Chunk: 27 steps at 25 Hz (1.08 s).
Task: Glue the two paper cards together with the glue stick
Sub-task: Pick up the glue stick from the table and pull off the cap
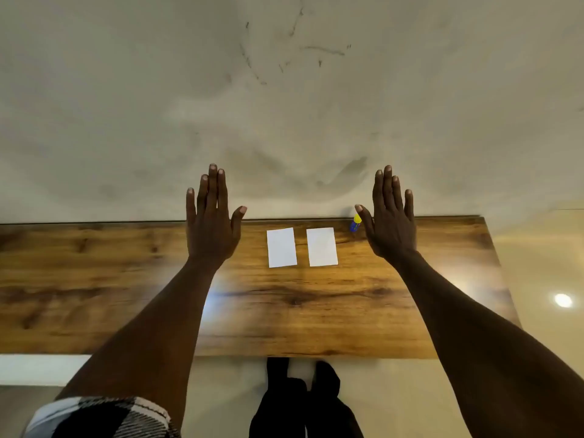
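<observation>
Both hands were stretched out flat, fingers straight, gripping nothing: the left hand (210, 222) left of the cards, the right hand (390, 222) to their right. The two white cards (282, 247) (322, 247) lay side by side, a narrow gap between them, toward the far edge of the wooden surface (94, 279), which met the wall (284, 105). Wood ran wide to the left and toward the near edge. The glue stick (355, 223) stood by the far edge, partly hidden behind the right thumb, its label unreadable.
</observation>
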### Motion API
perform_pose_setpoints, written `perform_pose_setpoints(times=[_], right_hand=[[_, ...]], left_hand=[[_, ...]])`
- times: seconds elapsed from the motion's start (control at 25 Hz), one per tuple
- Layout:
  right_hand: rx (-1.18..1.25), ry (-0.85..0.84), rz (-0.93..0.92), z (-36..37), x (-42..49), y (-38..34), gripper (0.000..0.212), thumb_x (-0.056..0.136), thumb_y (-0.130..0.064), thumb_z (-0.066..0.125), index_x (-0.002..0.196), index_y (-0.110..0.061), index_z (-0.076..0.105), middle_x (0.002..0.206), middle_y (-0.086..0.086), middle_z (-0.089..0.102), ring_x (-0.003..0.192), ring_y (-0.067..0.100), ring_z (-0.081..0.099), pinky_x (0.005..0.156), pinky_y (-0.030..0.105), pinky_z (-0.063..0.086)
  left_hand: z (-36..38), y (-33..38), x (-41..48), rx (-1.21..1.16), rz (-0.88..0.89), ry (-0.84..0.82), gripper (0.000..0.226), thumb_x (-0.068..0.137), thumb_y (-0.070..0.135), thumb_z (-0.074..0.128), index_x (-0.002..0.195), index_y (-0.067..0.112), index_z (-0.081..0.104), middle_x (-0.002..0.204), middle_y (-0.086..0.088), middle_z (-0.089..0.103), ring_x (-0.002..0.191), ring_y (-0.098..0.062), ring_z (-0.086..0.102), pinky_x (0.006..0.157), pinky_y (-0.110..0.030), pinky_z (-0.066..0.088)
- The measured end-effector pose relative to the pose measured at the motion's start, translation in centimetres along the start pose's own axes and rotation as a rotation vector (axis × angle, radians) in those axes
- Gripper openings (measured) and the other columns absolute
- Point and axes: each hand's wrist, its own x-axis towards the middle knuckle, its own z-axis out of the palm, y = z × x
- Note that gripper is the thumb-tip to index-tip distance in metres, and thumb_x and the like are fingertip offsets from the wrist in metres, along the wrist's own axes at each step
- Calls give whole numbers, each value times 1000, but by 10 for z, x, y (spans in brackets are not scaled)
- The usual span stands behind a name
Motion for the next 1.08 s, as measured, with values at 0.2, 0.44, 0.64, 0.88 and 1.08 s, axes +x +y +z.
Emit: perform_pose_setpoints(times=[0.2,0.44,0.64,0.88,1.08], right_hand=[[-14,-68,24,30,-2,10,68,84,-60,7,133,-21,-21,145,-2,-21,136,14,-15,112,38,-6],[56,-153,137,80,4,27,81,86,-54,35,140,-16,-12,154,8,-11,137,18,-13,113,42,-4],[232,-172,268,111,14,35,85,86,-33,55,141,-19,-8,155,6,-3,142,27,2,114,49,4],[366,-77,367,122,26,37,89,79,-22,66,143,-14,4,124,25,55,101,39,58,83,46,48],[378,22,393,127,26,37,66,84,-17,60,138,-9,25,129,19,55,105,36,59,85,41,47]], left_hand=[[38,8,-14,6,3,-26,68,90,46,21,143,4,8,152,-15,17,140,-25,14,113,-43,10],[86,4,-17,18,15,-99,69,90,47,22,142,4,11,152,-16,18,138,-21,9,111,-44,10],[114,-1,-13,10,9,-132,68,91,48,21,143,5,9,152,-13,15,139,-21,11,112,-45,13],[136,-9,-14,30,-6,-176,70,91,53,8,143,6,8,152,-11,11,138,-19,7,110,-43,9],[140,-14,-9,14,-10,-172,71,90,54,7,143,7,7,152,-11,11,138,-19,8,111,-43,9]])
